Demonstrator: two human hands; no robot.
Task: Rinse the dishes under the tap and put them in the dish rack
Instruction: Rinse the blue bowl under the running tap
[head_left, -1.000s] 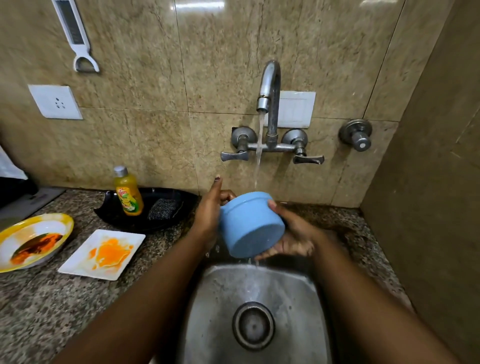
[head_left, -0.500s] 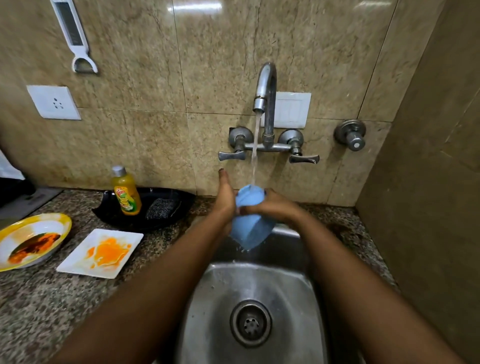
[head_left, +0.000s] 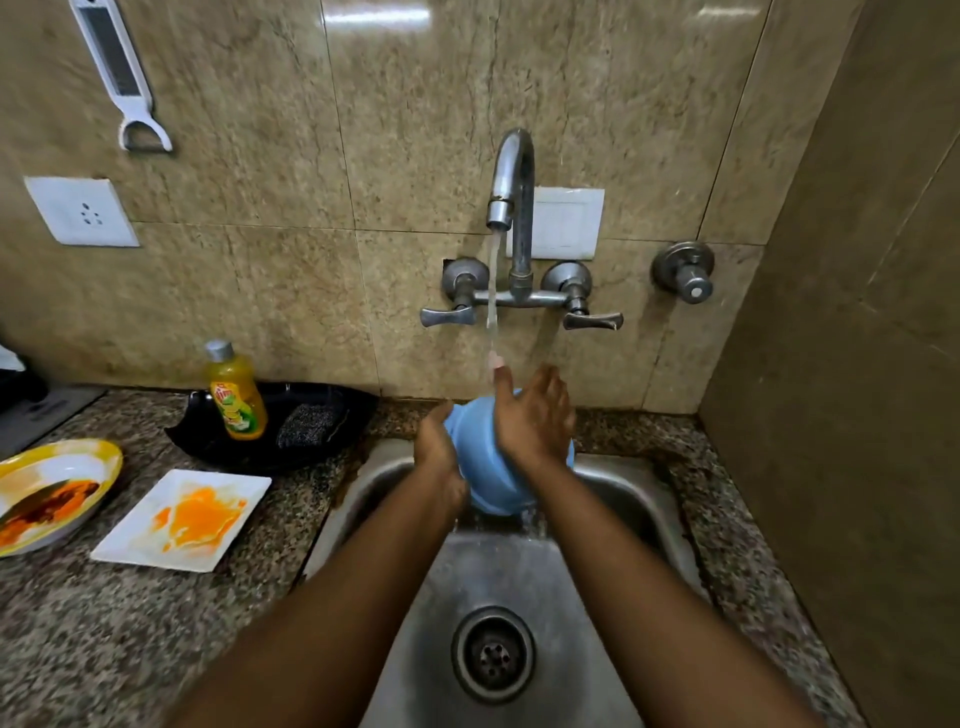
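Smooth round light-blue plastic bowl (head_left: 493, 467) under the curved metal tap (head_left: 511, 208).

Left hand (head_left: 441, 457) cups its side; right hand (head_left: 532, 415) grips over it, hiding its rim and inside.

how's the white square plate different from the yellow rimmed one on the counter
The white square plate is flat with straight edges; the yellow-rimmed plate is rounded and deeper. The white square plate carries a bright orange smear, the yellow-rimmed plate a darker red-brown one. The yellow-rimmed plate is cut off by the picture's left edge. Both sit dirty on the granite counter, left of the sink.
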